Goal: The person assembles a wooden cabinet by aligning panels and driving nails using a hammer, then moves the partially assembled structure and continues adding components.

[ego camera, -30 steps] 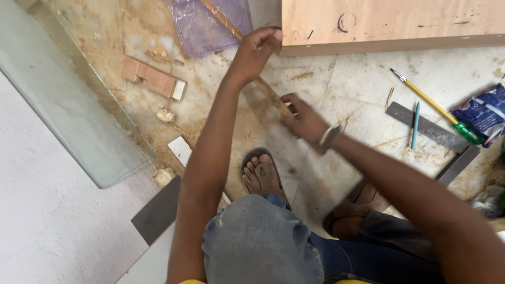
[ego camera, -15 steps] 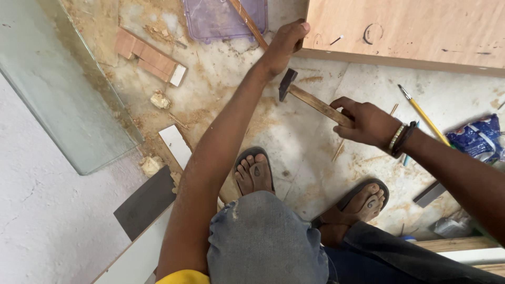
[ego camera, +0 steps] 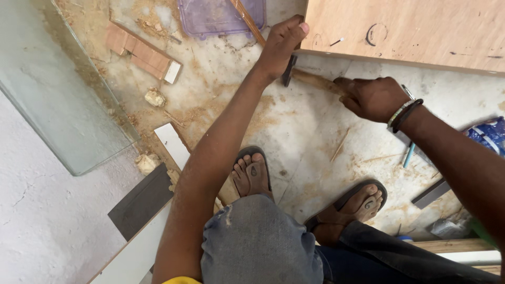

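Note:
My right hand (ego camera: 372, 97) grips the wooden handle of a hammer (ego camera: 307, 79), whose dark head sits just below the edge of a plywood board (ego camera: 410, 31). My left hand (ego camera: 283, 44) reaches forward and rests against the board's left corner, fingers curled on its edge right above the hammer head. A small nail (ego camera: 336, 41) lies on the board's face, near a drawn circle. Whether my left fingers pinch anything is hidden.
A glass pane (ego camera: 52, 89) lies at the left. Wood offcuts (ego camera: 142, 52), a purple plastic lid (ego camera: 218, 16), white and grey strips (ego camera: 171, 144), sawdust and a blue bag (ego camera: 486, 137) litter the floor. My sandalled feet (ego camera: 252, 173) stand below.
The hammer has swung up from the floor towards the board edge. My right hand moved up and left; my left hand stayed at the board's corner.

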